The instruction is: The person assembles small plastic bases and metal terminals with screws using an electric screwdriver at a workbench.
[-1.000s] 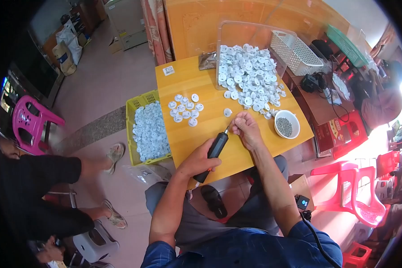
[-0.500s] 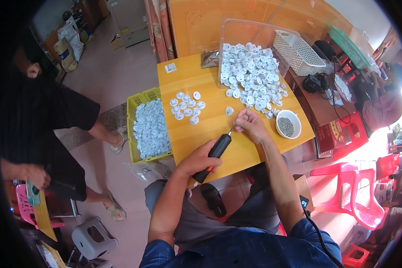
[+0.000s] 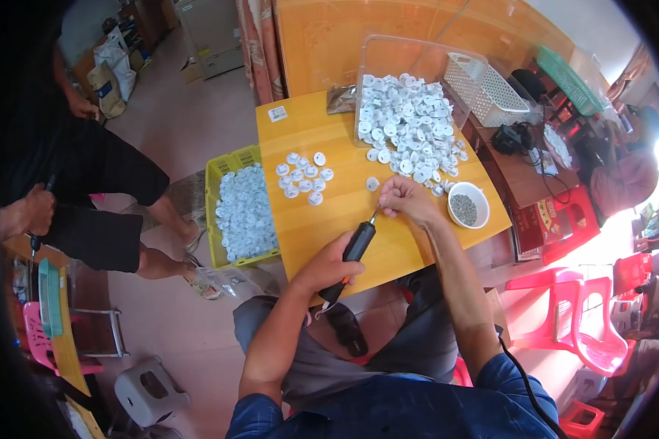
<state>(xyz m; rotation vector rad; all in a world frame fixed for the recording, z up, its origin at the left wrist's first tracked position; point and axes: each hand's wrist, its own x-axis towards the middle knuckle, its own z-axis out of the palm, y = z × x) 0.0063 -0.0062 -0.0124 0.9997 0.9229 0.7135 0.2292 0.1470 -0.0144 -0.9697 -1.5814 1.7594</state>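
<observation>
My left hand (image 3: 325, 266) is wrapped round a black electric screwdriver (image 3: 359, 241), its bit pointing up and away from me. At the bit's tip, the fingers of my right hand (image 3: 408, 200) are pinched together; whatever they hold is too small to make out. Just beyond those fingers lies a single round white plastic part (image 3: 372, 184) on the yellow table (image 3: 307, 238). Several similar parts (image 3: 304, 175) form a loose cluster to the left. By my right wrist stands a white bowl (image 3: 482, 200) containing small grey metal pieces (image 3: 463, 209), which look like screws.
A clear bin (image 3: 423, 39) lies at the table's far side, with white parts (image 3: 410, 121) spilling out toward me. On the floor at left is a yellow crate (image 3: 214, 197) of white parts. A co-worker (image 3: 88, 161) stands left of it, holding a dark tool.
The co-worker has shifted, one foot now nearer the crate and the tool raised into view. My hands stay at the screwdriver's tip, almost unmoved; the whole view has shifted slightly.
</observation>
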